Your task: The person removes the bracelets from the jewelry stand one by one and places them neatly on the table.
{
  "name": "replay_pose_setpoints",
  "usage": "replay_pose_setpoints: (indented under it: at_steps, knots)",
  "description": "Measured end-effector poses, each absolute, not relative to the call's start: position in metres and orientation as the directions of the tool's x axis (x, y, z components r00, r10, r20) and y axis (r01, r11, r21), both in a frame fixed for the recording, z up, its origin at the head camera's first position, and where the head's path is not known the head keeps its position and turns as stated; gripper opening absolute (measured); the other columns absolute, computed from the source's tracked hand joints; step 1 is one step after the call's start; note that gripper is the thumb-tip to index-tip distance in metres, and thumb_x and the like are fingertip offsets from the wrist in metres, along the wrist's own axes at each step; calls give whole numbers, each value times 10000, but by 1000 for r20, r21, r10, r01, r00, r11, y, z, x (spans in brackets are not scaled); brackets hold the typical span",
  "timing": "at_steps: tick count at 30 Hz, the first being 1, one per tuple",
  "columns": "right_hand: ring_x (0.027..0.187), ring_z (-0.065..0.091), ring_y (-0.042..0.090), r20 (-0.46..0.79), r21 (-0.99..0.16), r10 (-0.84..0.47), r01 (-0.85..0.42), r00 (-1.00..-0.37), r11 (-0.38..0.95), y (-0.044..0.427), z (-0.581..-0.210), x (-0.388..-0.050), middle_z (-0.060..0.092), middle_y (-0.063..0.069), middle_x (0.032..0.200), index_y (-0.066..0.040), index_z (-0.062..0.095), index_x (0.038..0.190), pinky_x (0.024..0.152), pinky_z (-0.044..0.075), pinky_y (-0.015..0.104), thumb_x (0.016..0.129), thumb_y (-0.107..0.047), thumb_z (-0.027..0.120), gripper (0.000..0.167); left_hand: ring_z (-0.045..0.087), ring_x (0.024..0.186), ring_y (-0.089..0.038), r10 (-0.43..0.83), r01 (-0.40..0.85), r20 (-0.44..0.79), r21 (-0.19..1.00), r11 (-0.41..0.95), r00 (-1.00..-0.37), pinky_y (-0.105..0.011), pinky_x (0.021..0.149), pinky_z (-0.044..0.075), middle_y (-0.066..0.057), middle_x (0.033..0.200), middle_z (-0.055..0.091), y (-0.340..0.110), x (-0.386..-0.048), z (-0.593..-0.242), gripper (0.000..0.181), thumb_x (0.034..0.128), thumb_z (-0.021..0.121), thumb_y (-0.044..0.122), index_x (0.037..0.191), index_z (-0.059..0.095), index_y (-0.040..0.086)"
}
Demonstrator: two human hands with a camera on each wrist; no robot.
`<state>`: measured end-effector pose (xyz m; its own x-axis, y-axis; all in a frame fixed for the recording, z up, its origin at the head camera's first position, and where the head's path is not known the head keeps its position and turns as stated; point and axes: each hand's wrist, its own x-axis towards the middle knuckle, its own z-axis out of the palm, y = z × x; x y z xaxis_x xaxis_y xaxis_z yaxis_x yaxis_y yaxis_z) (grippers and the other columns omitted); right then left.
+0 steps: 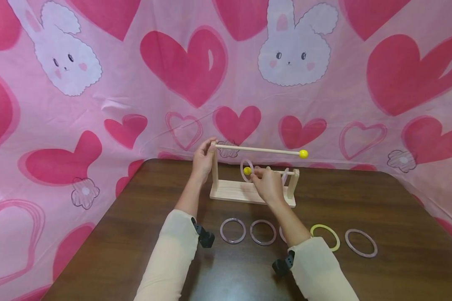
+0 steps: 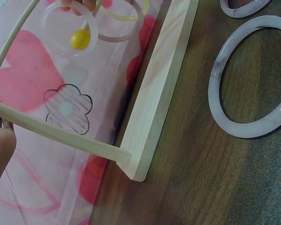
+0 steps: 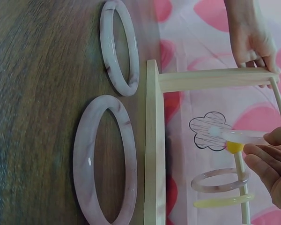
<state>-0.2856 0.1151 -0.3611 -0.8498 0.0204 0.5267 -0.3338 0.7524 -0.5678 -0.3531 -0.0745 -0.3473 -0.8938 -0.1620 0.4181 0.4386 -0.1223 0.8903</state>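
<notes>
A wooden bangle stand (image 1: 235, 191) has an upper rod (image 1: 258, 149) and a shorter lower rod (image 3: 246, 213). My left hand (image 1: 203, 161) grips the top of its left post. With thumb and fingers, my right hand (image 1: 268, 184) pinches a pale pink bangle (image 1: 241, 170) at the lower rod's yellow ball end (image 1: 247, 170). The ball shows through this bangle's opening; whether the bangle has passed over it, I cannot tell. Farther along that rod hang a purplish bangle (image 3: 215, 190) and a yellow bangle (image 3: 222, 202), seen in the right wrist view.
In front of the stand, bangles lie in a row on the brown table (image 1: 135, 246): two pinkish ones left, another partly behind my right forearm, a yellow one (image 1: 324, 227) and a pinkish one (image 1: 361, 253) right. A pink heart-print cloth (image 1: 248, 92) hangs behind.
</notes>
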Motion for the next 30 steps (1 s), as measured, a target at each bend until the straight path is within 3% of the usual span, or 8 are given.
replay_pose_setpoints:
  at_steps: [8,12,18,25,30]
  knots:
    - [881,639,290,488,-651,50,-325,-872,686,117,-360,-284,687,139,947,5,722,928,688,507,405,807,-94,668,166,527,1017,-147,-165,452,430,883,-128,-888,-283,908,426,-183,1160,601,-75,-353,-348,295,926,531,65,1184,544,-78]
    - [873,646,281,463,-701,61,-323,-884,636,118,-361,-283,689,144,923,16,711,952,723,515,404,815,-91,665,180,528,1003,-135,-170,457,435,880,-126,-884,-279,906,425,-185,1154,603,-75,-353,-348,284,922,534,59,1175,557,-67]
    - [778,668,273,451,-776,80,-346,-889,527,120,-361,-282,687,168,894,37,708,933,648,547,338,795,-72,676,179,526,992,-133,-166,458,437,881,-116,-884,-286,905,426,-194,1160,595,-75,-354,-348,297,922,537,79,1181,554,-65]
    - [655,659,206,389,-842,96,-311,-916,440,122,-362,-284,694,156,852,38,703,942,545,502,195,798,-75,670,185,529,1011,-152,-165,454,434,883,-118,-886,-289,912,426,-212,1175,583,-75,-355,-348,297,919,534,70,1183,553,-67]
    - [675,666,296,356,-875,84,-301,-931,379,124,-362,-282,683,187,882,68,683,973,559,525,211,805,-62,650,215,528,1027,-166,-160,458,438,880,-123,-885,-294,920,421,-227,1178,576,-75,-355,-349,317,919,534,74,1189,532,-92]
